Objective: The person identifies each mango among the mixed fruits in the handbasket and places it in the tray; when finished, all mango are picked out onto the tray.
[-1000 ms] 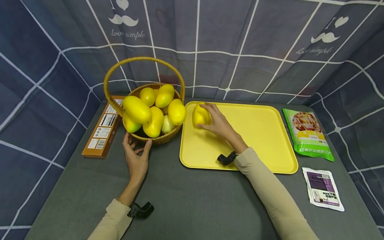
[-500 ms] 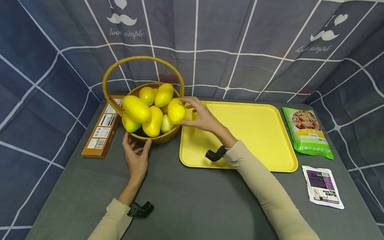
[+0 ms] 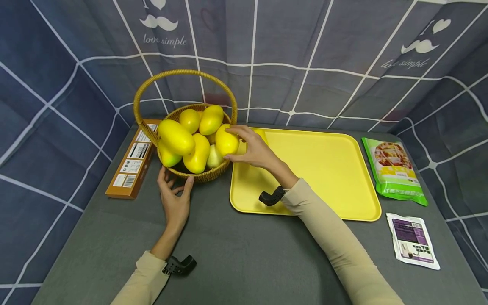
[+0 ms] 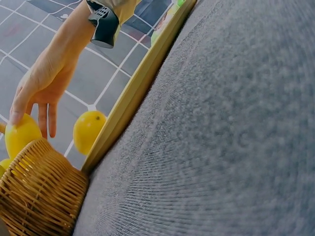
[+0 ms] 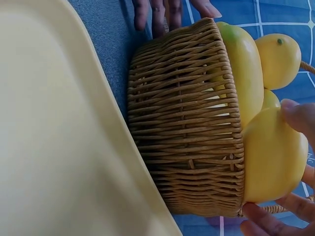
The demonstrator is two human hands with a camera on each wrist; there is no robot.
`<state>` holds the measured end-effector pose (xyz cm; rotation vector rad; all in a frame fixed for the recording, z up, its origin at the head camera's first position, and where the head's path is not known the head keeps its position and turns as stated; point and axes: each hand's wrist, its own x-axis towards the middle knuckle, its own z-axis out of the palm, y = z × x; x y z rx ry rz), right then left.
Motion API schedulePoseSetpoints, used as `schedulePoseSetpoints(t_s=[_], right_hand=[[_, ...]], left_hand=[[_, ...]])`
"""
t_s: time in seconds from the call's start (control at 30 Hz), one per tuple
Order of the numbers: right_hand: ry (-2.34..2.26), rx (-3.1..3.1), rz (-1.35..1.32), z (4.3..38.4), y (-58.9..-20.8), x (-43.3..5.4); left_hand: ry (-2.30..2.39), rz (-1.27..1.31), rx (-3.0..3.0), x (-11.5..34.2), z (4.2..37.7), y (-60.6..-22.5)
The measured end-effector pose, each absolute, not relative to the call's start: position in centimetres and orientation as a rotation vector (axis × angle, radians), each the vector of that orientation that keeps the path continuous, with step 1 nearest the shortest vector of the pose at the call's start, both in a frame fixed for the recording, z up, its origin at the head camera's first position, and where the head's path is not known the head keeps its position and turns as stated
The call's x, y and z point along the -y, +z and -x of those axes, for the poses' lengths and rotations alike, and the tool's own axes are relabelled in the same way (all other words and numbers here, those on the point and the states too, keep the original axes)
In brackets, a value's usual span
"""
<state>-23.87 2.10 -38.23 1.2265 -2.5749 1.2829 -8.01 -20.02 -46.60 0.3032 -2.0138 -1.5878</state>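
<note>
Right hand point(image 3: 257, 149): at the three o'clock side of the woven basket point(image 3: 207, 176), thumb and fingers pinching the held fruit point(image 3: 225, 142) from opposite sides.
Held fruit: yellow and rounded, at the basket's three o'clock rim, beside the piled fruits point(image 3: 196, 154).
Left hand point(image 3: 174, 203): at the basket's seven o'clock, thumb spread well away from the fingers, tips resting against the wicker.
Basket: upright on the grey table point(image 3: 236, 262), its handle arching toward twelve o'clock, yellow fruits heaped inside.
Yellow tray point(image 3: 329, 169): just beside the basket, between three and four o'clock from it.
Tray fruit point(image 4: 88, 132): one, toward the tray's ten o'clock corner, mostly hidden behind the right hand in the head view.
Brown box point(image 3: 133, 165): between eight and nine o'clock from the basket.
Green packet point(image 3: 396, 171): at the tray's three o'clock.
White-and-purple pouch point(image 3: 413, 241): at the tray's four o'clock.
</note>
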Motion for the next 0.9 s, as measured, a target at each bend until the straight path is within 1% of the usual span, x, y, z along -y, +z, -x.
schedulePoseSetpoints(t_s=[0.37,0.67,0.9], right_hand=[[1.32,2.558,-1.195,23.0,-37.9,-2.8],[1.327,2.457,-1.208,22.4,-37.8,-4.2],[1.349,2.386,-1.223,22.2,-38.0,-4.6]], left_hand=[[-1.579,-0.321,2.024,19.8,8.1,-46.6],[-1.598,-0.316,2.016,19.1,7.5,-44.8],[-1.581,-0.332,2.022,19.7,7.9,-46.4]])
